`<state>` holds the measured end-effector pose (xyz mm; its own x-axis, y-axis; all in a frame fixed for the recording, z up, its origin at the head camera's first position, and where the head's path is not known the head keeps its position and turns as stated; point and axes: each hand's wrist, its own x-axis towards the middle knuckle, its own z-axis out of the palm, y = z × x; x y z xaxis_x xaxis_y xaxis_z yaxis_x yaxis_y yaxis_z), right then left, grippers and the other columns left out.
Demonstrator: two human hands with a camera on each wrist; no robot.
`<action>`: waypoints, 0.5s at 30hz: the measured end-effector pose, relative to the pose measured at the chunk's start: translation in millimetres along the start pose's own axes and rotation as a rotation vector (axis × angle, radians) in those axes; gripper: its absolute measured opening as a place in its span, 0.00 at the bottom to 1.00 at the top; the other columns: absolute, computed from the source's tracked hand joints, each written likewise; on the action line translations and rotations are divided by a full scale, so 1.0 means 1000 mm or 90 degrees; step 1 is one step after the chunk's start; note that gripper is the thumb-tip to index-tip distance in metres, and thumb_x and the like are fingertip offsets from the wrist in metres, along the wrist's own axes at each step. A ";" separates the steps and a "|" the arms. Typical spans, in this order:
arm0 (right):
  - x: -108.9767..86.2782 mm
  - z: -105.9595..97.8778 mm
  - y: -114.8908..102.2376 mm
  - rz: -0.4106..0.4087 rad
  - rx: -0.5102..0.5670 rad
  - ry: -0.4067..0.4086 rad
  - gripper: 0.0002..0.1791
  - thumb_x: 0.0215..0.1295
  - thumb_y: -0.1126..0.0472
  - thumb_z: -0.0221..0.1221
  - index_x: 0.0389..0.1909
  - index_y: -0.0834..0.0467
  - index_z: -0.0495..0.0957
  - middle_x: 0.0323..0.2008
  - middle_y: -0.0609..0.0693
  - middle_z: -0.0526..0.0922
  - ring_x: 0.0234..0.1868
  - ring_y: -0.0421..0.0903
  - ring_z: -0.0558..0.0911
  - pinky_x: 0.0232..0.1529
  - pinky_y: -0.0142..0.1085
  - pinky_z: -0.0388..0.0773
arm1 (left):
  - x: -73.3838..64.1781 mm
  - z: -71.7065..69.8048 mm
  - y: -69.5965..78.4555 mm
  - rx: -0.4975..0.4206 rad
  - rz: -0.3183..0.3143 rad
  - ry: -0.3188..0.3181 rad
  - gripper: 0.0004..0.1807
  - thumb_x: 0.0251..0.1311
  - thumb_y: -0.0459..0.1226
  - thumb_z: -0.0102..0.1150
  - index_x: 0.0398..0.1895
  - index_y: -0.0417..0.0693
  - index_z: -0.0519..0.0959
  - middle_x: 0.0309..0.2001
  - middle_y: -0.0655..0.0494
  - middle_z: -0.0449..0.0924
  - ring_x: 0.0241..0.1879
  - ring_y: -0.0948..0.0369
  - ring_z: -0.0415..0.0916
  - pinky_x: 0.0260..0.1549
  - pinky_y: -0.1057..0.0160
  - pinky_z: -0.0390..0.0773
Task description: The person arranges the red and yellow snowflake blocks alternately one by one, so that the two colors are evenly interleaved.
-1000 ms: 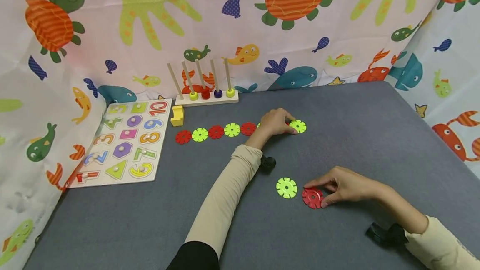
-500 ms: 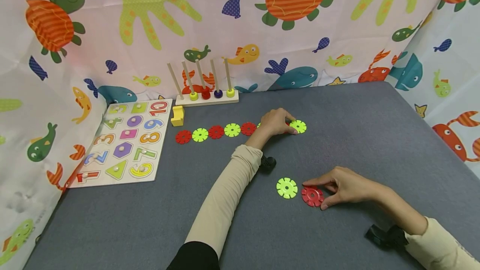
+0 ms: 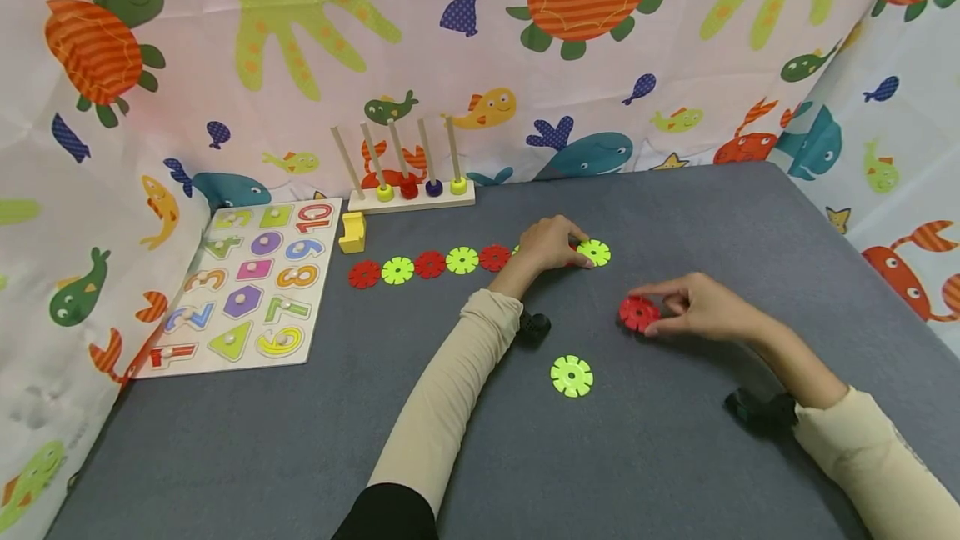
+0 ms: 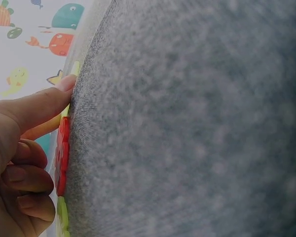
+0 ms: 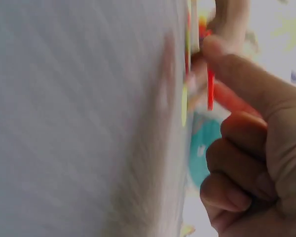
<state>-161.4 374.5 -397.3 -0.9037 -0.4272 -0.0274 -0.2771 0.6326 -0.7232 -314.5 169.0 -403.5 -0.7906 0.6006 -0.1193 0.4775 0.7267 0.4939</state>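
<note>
At the right end of a row of notched plastic discs, my left hand (image 3: 549, 244) pinches a yellow-green disc (image 3: 596, 252) by its edges between thumb and index finger. The hand hides part of the row, though a red disc (image 4: 62, 155) shows beneath its fingers in the left wrist view. My right hand (image 3: 705, 307) grips a red disc (image 3: 638, 314) between thumb and index finger. In the right wrist view this red disc (image 5: 210, 89) is raised off the table, seen edge-on. Another yellow-green disc (image 3: 572, 376) lies flat nearer the front, apart from both hands.
Red and yellow-green discs alternate in the row, beginning with a red one (image 3: 364, 274) on the left. Behind stand a peg stacker (image 3: 412, 200) and a small yellow block (image 3: 352, 233). A number puzzle board (image 3: 247, 286) lies left on the grey table (image 3: 480, 457). Printed cloth hangs behind.
My right hand has lifted the red disc from beside the loose yellow-green one and carried it forward, toward the row's end. The left hand has stayed in place.
</note>
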 end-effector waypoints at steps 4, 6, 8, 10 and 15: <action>0.027 -0.023 0.021 0.098 -0.052 0.065 0.26 0.51 0.53 0.67 0.51 0.58 0.78 0.11 0.40 0.54 0.13 0.31 0.51 0.13 0.28 0.52 | 0.000 0.000 -0.001 0.004 0.002 0.000 0.26 0.44 0.53 0.68 0.50 0.65 0.79 0.57 0.63 0.75 0.54 0.61 0.72 0.45 0.58 0.71; 0.040 -0.028 0.029 0.125 -0.080 0.075 0.27 0.51 0.51 0.67 0.52 0.59 0.77 0.11 0.40 0.54 0.13 0.32 0.52 0.14 0.28 0.52 | 0.001 0.001 -0.001 0.004 0.005 -0.003 0.26 0.44 0.53 0.68 0.50 0.65 0.79 0.57 0.63 0.75 0.53 0.61 0.72 0.44 0.58 0.71; 0.050 -0.031 0.035 0.143 -0.099 0.079 0.28 0.52 0.51 0.66 0.52 0.60 0.77 0.11 0.40 0.54 0.13 0.33 0.52 0.15 0.29 0.52 | 0.001 0.001 -0.001 0.003 0.008 -0.005 0.26 0.44 0.53 0.68 0.51 0.65 0.79 0.57 0.64 0.75 0.53 0.61 0.72 0.43 0.59 0.71; 0.057 -0.032 0.039 0.153 -0.106 0.081 0.29 0.52 0.50 0.66 0.53 0.61 0.77 0.11 0.41 0.54 0.12 0.34 0.52 0.15 0.29 0.51 | 0.002 0.001 -0.001 0.002 0.013 -0.004 0.26 0.44 0.53 0.68 0.51 0.65 0.79 0.56 0.63 0.75 0.52 0.61 0.73 0.42 0.59 0.71; 0.067 -0.032 0.043 0.157 -0.081 0.077 0.29 0.52 0.51 0.66 0.54 0.62 0.76 0.10 0.41 0.53 0.12 0.35 0.50 0.15 0.29 0.50 | 0.003 -0.001 0.000 0.017 0.013 -0.007 0.26 0.44 0.53 0.69 0.51 0.64 0.79 0.54 0.63 0.77 0.50 0.61 0.73 0.42 0.59 0.71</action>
<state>-244.6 393.6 -407.8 -0.9789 -0.1757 -0.1038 -0.0762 0.7865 -0.6128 -316.9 170.3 -402.8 -0.7759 0.6195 -0.1193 0.5040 0.7223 0.4735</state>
